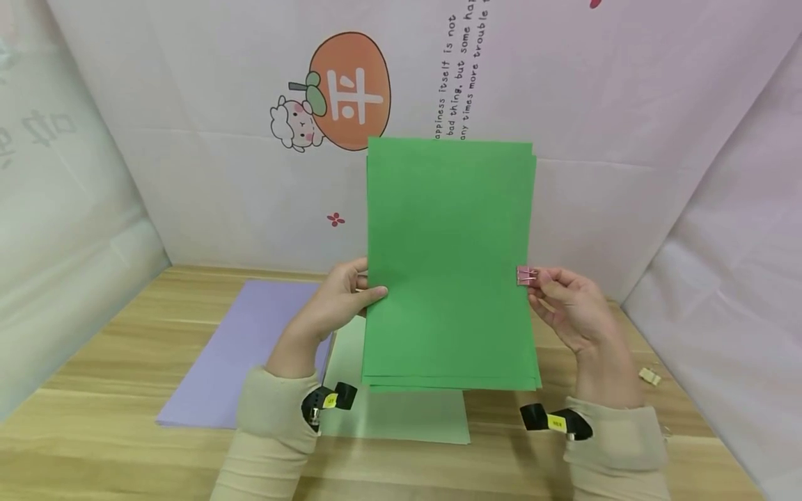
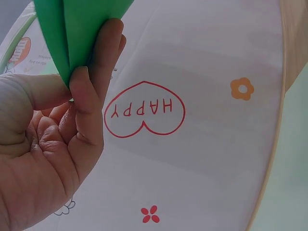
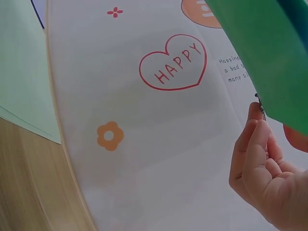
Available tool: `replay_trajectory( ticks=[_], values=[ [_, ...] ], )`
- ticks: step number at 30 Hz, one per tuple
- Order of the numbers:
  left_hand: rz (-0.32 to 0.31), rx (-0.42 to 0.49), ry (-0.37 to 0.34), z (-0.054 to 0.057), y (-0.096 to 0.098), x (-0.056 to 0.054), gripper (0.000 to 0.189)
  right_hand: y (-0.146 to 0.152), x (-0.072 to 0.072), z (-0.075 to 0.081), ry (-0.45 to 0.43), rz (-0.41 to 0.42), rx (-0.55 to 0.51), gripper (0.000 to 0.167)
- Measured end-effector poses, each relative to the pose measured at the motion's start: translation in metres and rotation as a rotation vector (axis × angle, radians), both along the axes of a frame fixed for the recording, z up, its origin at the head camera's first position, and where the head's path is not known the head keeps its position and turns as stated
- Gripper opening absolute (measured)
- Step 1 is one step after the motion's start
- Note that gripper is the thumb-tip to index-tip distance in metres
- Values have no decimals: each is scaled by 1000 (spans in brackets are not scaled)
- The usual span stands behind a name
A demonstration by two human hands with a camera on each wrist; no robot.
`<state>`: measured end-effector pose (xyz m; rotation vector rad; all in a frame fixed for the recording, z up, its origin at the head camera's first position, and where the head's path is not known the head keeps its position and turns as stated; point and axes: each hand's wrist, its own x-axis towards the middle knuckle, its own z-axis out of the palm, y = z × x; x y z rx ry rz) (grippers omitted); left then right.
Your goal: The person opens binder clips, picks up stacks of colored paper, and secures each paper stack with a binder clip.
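"Where are the green sheets [image 1: 447, 257] in relation to the person's hands?"

"Between them, upright in the middle of the head view. The left hand [image 1: 338, 299] is at their left edge, a little below mid-height, and the right hand [image 1: 576, 306] is beyond their right edge."

"How does the left one hold on?"

"It pinches the edge: thumb on the front face, fingers going behind. The left wrist view shows green paper caught at the fingertips, upper left of the frame."

"And the right?"

"Thumb and fingers pinch a pink binder clip [image 1: 525, 275] by its wire handles. The clip's body overlaps the sheets' right edge, about halfway down. In the right wrist view, green paper hides most of the clip, so I can't tell how firmly it bites."

"Are the sheets squared up?"

"Not quite; offset edges show at the top and bottom."

"What lies on the counter [image 1: 125, 341]?"

"Purple paper [image 1: 244, 355] at left of centre, partly behind the left forearm. Pale green paper [image 1: 407, 417] is beside it, lower centre, partly covered from view by the held sheets. A small yellow clip [image 1: 649, 376] sits at the lower right, near the right forearm."

"Behind all that?"

"A pale printed cloth [image 1: 595, 104], with an orange fruit drawing [image 1: 354, 90] at upper centre."
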<state>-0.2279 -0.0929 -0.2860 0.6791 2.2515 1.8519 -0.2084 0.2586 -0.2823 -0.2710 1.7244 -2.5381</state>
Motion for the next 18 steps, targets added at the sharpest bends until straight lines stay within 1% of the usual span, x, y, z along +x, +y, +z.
replay_trajectory(
  ticks=[10,13,18],
  values=[
    [-1,3,-1,-2,2,-1,44,4,1,-1,22,63,-19,13],
    [1,-2,0,-2,3,-2,43,5,1,0,11,59,-24,12],
    [1,-1,16,-3,5,-2,43,4,2,2,8,31,-25,15]
  ],
)
